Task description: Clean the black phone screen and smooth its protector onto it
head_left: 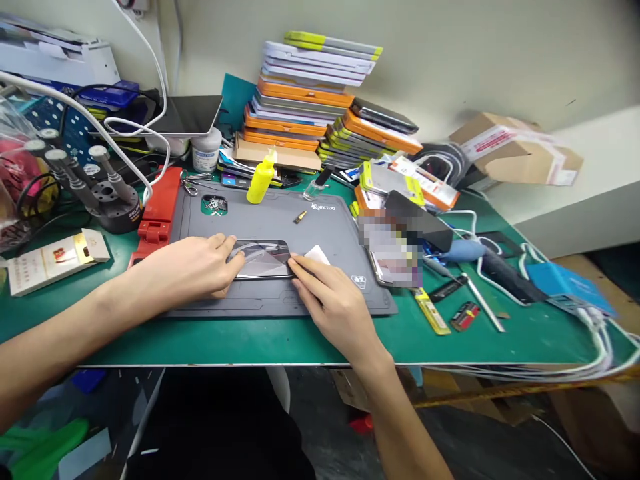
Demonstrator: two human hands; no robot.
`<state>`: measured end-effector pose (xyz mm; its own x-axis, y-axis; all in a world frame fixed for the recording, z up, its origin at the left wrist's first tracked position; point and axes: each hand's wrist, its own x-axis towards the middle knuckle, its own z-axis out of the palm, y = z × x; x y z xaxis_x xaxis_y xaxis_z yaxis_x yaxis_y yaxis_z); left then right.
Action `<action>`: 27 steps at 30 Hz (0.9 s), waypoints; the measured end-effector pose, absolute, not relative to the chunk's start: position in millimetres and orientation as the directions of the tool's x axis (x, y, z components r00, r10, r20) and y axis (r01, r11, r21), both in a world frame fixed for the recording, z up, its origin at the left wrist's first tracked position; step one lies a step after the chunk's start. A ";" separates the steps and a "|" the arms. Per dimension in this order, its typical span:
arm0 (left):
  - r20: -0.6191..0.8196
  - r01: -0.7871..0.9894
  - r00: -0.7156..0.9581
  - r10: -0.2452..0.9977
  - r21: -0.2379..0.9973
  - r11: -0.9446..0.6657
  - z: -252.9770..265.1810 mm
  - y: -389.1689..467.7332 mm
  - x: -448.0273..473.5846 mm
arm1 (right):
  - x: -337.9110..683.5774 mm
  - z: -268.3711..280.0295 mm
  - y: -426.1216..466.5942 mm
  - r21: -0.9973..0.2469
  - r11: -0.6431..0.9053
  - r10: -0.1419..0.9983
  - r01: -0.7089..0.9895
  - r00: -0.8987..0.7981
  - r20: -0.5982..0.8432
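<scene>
A smartphone (265, 260) with a glossy, reflective face and dark rim lies sideways on the grey work mat (270, 300). My left hand (205, 267) has its fingers closed over the phone's left end, the thumb side resting on the glass. At the other end, my right hand (333, 293) grips the right edge with thumb and fingertips. Behind the right fingers a small white piece (317, 254) pokes out on the mat. Farther back lie a small brush-like piece (300, 217), a yellow squeeze bottle (261, 179) and a clear bottle with a black cap (316, 188).
Small metal parts fill a mat recess (214, 205). To the left are a red clamp-like fixture (163, 207), a screwdriver stand (113, 207) and a cigarette-style box (55, 260). Stacked phone boxes (300, 100) rise behind. Cables, a blue-handled tool (463, 251) and batteries (465, 316) crowd the right.
</scene>
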<state>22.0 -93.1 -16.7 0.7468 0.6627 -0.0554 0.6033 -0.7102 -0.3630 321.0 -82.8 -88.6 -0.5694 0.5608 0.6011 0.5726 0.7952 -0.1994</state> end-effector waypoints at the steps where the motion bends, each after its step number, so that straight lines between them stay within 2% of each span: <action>1: -0.059 0.604 0.746 0.664 -0.361 -0.710 -16.2 -93.5 22.0 | 321.3 -88.6 -83.0 -0.204 0.795 0.563 0.572 -0.569 0.599; 13: -0.071 0.596 0.752 0.656 -0.352 -0.722 -9.4 -92.7 24.4 | 322.0 -88.7 -83.0 -0.192 0.797 0.556 0.572 -0.573 0.602; 27: 0.109 0.567 0.811 0.574 -0.384 -0.728 -12.9 -91.6 16.4 | 320.8 -88.4 -83.4 -0.205 0.793 0.561 0.574 -0.557 0.613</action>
